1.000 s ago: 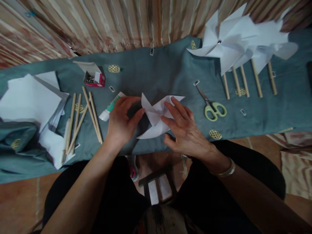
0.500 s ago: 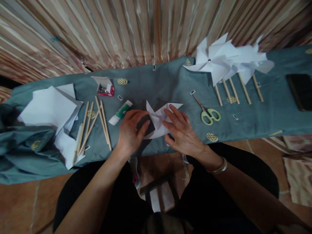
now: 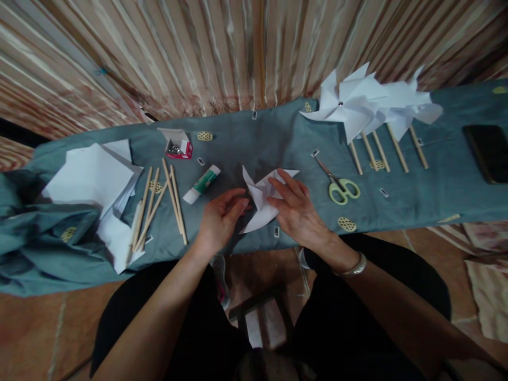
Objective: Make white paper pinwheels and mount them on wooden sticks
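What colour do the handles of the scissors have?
The scissors' handles are light green; this shows best in the head view.

The right hand touches a paper pinwheel, the left hand nearby.

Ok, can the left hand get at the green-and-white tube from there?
Probably yes: the tube lies just beyond the left hand, with tablecloth showing between them and no object visibly blocking the way.

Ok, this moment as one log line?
left hand: beside white paper pinwheel, contact unclear; right hand: touching white paper pinwheel; left side: green-and-white tube; right side: scissors
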A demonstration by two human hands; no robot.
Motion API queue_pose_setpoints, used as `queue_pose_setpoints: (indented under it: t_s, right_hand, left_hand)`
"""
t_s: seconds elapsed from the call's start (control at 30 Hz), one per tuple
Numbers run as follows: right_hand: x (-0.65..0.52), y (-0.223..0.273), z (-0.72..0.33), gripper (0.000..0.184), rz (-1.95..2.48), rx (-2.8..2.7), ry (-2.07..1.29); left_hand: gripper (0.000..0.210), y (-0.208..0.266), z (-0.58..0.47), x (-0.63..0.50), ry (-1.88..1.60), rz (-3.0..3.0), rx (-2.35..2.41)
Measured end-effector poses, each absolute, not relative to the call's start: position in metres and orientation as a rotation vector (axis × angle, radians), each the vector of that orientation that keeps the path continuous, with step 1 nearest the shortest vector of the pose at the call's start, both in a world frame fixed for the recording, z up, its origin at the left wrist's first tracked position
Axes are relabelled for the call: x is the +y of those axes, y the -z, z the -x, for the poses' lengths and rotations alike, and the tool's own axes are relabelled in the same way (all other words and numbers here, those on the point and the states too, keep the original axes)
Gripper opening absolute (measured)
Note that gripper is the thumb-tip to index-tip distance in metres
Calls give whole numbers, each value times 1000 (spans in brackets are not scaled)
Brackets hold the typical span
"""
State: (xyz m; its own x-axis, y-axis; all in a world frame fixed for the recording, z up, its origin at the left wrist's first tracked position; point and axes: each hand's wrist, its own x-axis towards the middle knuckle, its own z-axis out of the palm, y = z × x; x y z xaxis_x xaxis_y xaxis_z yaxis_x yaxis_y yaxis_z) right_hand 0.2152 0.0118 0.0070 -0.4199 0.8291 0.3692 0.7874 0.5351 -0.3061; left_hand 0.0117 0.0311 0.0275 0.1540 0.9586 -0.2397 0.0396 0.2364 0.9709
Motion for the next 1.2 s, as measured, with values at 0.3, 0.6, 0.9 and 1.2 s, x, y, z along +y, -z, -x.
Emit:
queue_pose_setpoints:
  t_s: [0.3, 0.6, 0.9, 1.2]
  right_hand:
    - [12, -8, -220, 23, 1366, -2229, -185]
    - [10, -14, -215, 24, 1397, -2152, -267]
    - [4, -19, -215, 27, 1349, -2203, -197]
    - [-8, -31, -211, 69, 1312, -2341, -149]
  left_hand:
    - [38, -38, -31, 22, -882, -563, 1099]
    - [39, -45, -38, 19, -831, -475, 998]
    - [42, -41, -32, 22, -786, -478, 888]
    - [47, -46, -29, 28, -819, -646, 947]
